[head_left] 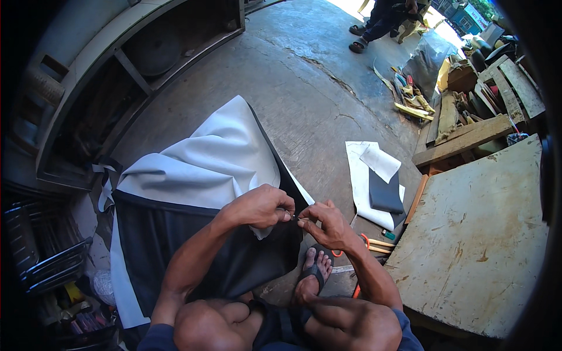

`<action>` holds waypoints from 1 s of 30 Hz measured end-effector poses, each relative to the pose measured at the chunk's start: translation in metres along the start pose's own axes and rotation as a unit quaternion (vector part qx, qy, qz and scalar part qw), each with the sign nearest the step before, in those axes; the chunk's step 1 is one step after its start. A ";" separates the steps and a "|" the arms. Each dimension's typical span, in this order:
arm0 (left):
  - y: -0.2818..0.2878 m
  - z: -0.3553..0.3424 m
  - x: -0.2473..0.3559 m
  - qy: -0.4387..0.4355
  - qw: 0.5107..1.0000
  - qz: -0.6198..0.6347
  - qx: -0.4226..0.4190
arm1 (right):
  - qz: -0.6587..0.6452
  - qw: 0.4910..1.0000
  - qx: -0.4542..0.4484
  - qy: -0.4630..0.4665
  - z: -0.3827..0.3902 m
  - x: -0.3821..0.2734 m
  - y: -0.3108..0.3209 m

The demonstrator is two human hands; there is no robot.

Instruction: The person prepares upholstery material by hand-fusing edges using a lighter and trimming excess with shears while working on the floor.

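The big sheet (164, 240) resembles leatherette: its black face is smooth with a soft gloss, its white backing (196, 167) matt and cloth-like. The folded black piece (384, 190) has a smooth, dull sheen. Worn, cracked concrete makes up the floor (293, 96). The plank (462, 141) is rough wood; the pale panel (468, 234) looks painted, scuffed and stained. The orange scissor handles (366, 240) look like glossy plastic.

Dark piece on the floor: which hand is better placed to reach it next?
Probably the right hand: it is nearer the dark piece, whereas the left hand is farther left and would reach across the right arm.
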State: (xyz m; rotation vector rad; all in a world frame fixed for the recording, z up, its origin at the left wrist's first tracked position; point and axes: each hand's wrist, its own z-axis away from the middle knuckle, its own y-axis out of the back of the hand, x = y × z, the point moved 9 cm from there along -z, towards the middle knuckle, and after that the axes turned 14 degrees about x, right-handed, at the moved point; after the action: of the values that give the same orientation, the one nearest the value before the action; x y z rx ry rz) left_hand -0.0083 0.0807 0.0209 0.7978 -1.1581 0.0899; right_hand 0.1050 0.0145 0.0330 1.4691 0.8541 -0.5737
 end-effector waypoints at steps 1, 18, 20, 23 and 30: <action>0.000 -0.002 0.003 -0.006 1.000 -0.016 -0.005 | 0.009 1.000 -0.004 -0.002 -0.001 -0.001 0.002; -0.007 -0.008 0.006 -0.011 0.998 -0.057 -0.028 | 0.067 0.998 -0.008 -0.005 -0.003 0.000 0.002; -0.007 -0.008 0.006 -0.011 0.998 -0.058 -0.028 | 0.063 0.998 -0.010 -0.006 -0.004 0.000 0.001; -0.008 -0.009 0.005 -0.010 0.998 -0.051 -0.033 | 0.064 0.998 0.000 -0.005 -0.003 0.003 0.002; -0.009 -0.009 0.001 -0.005 0.999 -0.025 -0.028 | 0.001 0.999 0.028 -0.035 0.000 0.013 0.004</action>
State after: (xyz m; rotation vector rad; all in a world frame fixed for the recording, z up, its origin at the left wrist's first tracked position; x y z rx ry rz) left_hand 0.0034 0.0794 0.0152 0.7788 -1.1451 0.0119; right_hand 0.1157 0.0171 0.0257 1.4921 0.7882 -0.6483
